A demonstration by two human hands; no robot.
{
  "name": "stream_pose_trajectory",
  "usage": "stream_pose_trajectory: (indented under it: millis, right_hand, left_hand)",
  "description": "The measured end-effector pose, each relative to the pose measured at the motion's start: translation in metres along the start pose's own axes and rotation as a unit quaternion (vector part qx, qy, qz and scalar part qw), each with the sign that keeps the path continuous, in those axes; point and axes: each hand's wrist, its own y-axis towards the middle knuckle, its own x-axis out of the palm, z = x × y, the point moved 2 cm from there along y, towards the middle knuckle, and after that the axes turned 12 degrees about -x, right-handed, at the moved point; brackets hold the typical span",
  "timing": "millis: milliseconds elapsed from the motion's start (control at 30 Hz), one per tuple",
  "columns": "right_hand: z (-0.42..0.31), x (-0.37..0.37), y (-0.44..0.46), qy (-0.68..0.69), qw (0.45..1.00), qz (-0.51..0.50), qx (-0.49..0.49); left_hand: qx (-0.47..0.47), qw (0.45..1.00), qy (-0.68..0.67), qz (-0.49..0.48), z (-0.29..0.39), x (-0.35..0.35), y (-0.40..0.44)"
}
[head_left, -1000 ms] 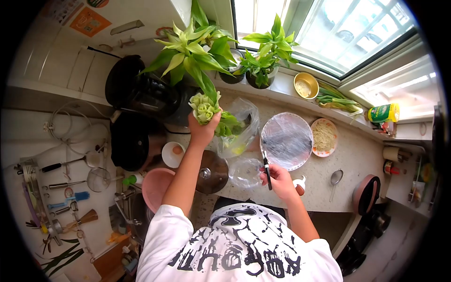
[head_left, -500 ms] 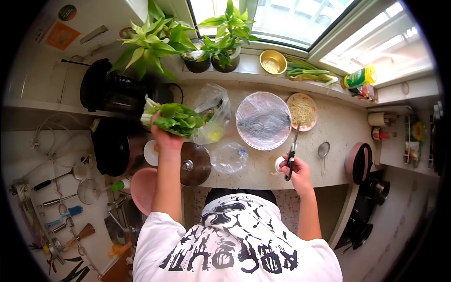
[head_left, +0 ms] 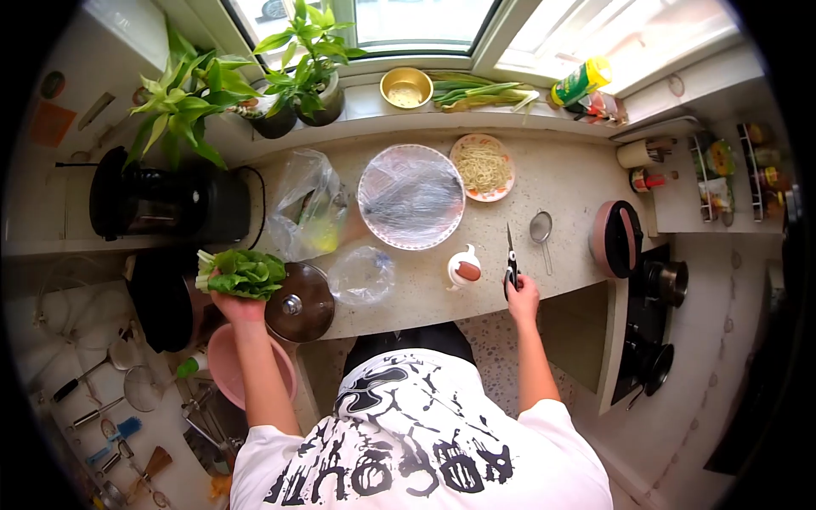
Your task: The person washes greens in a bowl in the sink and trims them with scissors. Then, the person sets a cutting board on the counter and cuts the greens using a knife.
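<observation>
leafy greens in one hand, scissors in the other
the left hand (head_left: 238,308) grips leafy greens (head_left: 255,274), bunched and seemingly uncut, beside the pot lid (head_left: 300,303); lettering on the white shirt (head_left: 391,425) is unclear; a dish (head_left: 411,197) is already film-wrapped, noodles (head_left: 483,167) already plated and uncovered on the surface (head_left: 561,183); the right hand (head_left: 525,299) clasps scissors (head_left: 511,270), blades apparently together; the yellow-green container's (head_left: 582,81) label is unreadable.

Bright window (head_left: 416,24) | tiled sill (head_left: 365,100) | speckled counter (head_left: 561,178) | speckled floor (head_left: 497,340) | pale walls (head_left: 697,323)
</observation>
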Motion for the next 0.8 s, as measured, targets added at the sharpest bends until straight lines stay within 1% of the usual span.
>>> stream_pose_trajectory:
  millis: [67,133,233,367,433,467,500,600,667,733,767,800]
  right_hand:
    - [0.005,0.010,0.010,-0.036,0.999,0.010,-0.008]
    - [0.021,0.024,0.017,-0.080,0.992,0.074,-0.069]
    - [0.031,0.030,0.024,-0.082,0.992,0.063,-0.071]
    - [0.032,0.029,0.018,-0.087,0.993,0.054,-0.061]
    - [0.035,0.028,0.011,-0.076,0.994,0.052,-0.051]
    - [0.036,0.026,0.008,-0.072,0.995,0.052,-0.045]
    - [0.038,0.023,0.004,-0.060,0.995,0.068,-0.047]
    - [0.039,0.008,-0.006,-0.038,0.991,0.118,-0.052]
    - [0.040,-0.011,-0.005,-0.044,0.986,0.150,-0.061]
    - [0.041,-0.034,0.009,-0.033,0.986,0.155,-0.044]
    - [0.042,-0.042,0.021,-0.025,0.986,0.159,-0.036]
    - [0.046,-0.050,0.035,-0.034,0.982,0.180,-0.055]
  left_hand:
    - [-0.004,1.000,-0.002,0.011,-0.006,-0.006,-0.007]
    - [-0.006,1.000,-0.002,0.014,-0.015,-0.005,-0.014]
    - [-0.016,1.000,0.012,0.003,-0.026,-0.009,-0.023]
    - [-0.033,0.998,-0.023,-0.044,-0.036,-0.006,-0.032]
    - [-0.040,0.997,-0.032,-0.051,-0.038,-0.010,-0.032]
    - [-0.046,0.997,-0.037,-0.054,-0.039,-0.013,-0.031]
    - [-0.067,0.992,-0.036,-0.097,-0.041,-0.016,-0.030]
    - [-0.054,0.995,-0.027,-0.075,-0.046,-0.020,-0.026]
    - [-0.071,0.993,-0.027,-0.090,-0.054,-0.015,-0.026]
    - [-0.079,0.991,-0.048,-0.099,-0.063,-0.007,-0.029]
    - [-0.061,0.994,-0.057,-0.069,-0.070,0.000,-0.032]
    - [-0.055,0.995,-0.050,-0.068,-0.076,0.004,-0.033]
